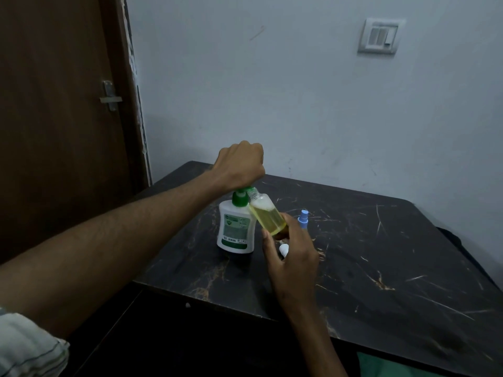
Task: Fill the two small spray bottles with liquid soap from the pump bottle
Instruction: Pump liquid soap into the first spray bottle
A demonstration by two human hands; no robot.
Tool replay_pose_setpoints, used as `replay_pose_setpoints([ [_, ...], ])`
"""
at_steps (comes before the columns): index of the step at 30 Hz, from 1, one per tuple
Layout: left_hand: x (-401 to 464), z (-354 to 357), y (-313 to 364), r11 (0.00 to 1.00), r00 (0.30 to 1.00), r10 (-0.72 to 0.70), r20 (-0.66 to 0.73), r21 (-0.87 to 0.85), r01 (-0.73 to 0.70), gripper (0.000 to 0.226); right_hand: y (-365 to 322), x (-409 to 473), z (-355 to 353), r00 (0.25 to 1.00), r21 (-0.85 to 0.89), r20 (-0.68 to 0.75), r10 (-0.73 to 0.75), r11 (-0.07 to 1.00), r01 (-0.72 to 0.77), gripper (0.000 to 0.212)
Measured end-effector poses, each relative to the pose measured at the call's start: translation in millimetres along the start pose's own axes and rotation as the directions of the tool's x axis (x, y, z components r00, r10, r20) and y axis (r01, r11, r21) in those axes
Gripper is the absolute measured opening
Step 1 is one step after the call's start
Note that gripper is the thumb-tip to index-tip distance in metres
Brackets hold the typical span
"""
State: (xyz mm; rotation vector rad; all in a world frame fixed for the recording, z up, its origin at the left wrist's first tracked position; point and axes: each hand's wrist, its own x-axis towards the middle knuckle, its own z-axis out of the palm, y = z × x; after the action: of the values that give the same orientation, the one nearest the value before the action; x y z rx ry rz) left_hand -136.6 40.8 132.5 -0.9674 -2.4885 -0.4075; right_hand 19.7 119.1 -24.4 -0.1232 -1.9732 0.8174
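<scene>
Left hand [241, 164], fisted, presses the pump bottle [236, 227] head. Right hand [291, 248] grips the spray bottle [266, 216], tilted beneath the nozzle to catch soap.

A single camera, worn on the person's head, looks forward and down across the dark marbled surface [381, 254] toward a pale wall [299, 91]. It sits near: both forearms enter from the bottom of the frame, the left one from the lower left corner, and reach toward the surface's far left part. The near edge of the surface runs slantwise through the lower half, and the far edge meets the wall. The wide lens takes in a brown door [60, 104] at left and a switch plate [379, 36] high on the right. The light is dim, so the ground below the near edge is perhaps floor, too dark to tell. No second view shares the scene.
</scene>
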Motion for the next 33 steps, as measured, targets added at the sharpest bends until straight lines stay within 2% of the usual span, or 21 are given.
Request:
replay_pose_setpoints([
  [27, 3.1, -6.0, -0.3, 0.998, 1.0, 0.024, 0.001, 0.066, -0.024, 0.015, -3.0, 0.1, -1.3, 1.0, 0.015, -0.006, -0.009, 1.0, 0.009, 0.039],
  [33, 0.6, -2.4, 1.6, 0.999, 1.0, 0.014, 0.0, 0.029, -0.014, 0.012, -2.5, 0.3, -0.6, 1.0, 0.016, -0.002, -0.005, 1.0, 0.005, 0.039],
])
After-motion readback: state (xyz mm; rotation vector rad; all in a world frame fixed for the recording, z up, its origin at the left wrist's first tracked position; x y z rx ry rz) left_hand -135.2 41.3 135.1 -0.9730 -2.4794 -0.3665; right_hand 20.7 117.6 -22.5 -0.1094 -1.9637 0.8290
